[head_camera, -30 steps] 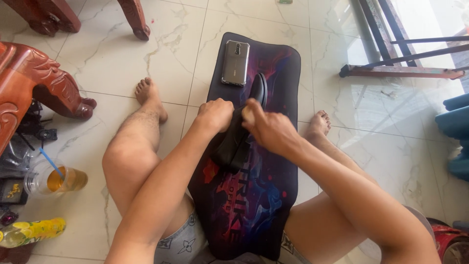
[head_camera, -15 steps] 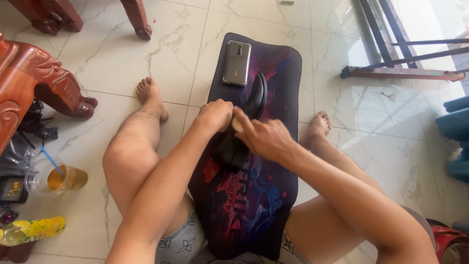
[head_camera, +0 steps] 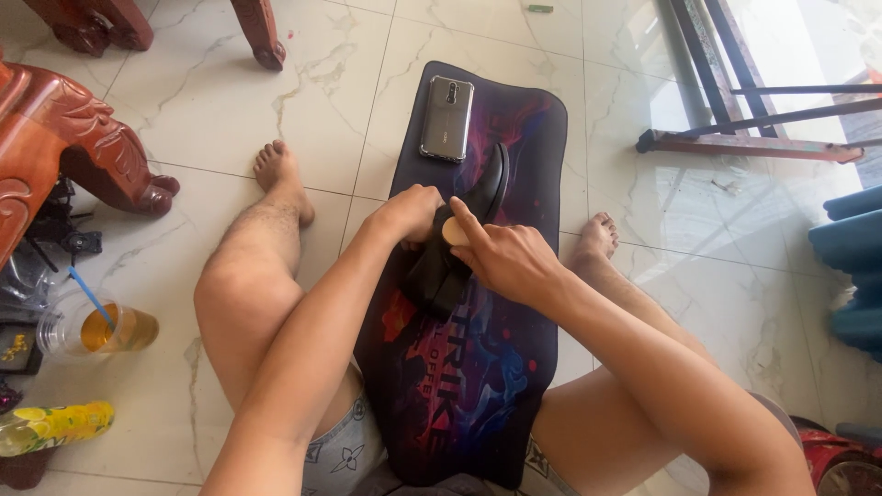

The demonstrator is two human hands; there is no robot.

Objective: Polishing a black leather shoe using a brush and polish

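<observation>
Floor: I saw white marble tiles (head_camera: 230, 110) under a dark printed mat (head_camera: 478, 386).
Shoe: black shoe (head_camera: 459, 239) lay mid-mat.
Left hand (head_camera: 412, 213): fingers curled, gripping the shoe.
Right hand (head_camera: 505, 262): fingers closed on a tan pad (head_camera: 453, 231) against it.
Phone (head_camera: 446, 118): mat's far end.

A glossy black shoe (head_camera: 459, 239) is seen on a long mat (head_camera: 478, 367) printed in dark purple, with red and blue swirls and pale lettering. At twelve o'clock on the mat, a grey phone (head_camera: 446, 118) in a clear case is shown. A tan, wood-coloured brush (head_camera: 453, 231) is pressed to the shoe. The floor (head_camera: 276, 101) is tiled in off-white marble with thin brownish veins. At nine o'clock, carved furniture (head_camera: 64, 138) in red-brown is shown, and a clear cup (head_camera: 92, 328) of amber drink with a blue straw.
</observation>
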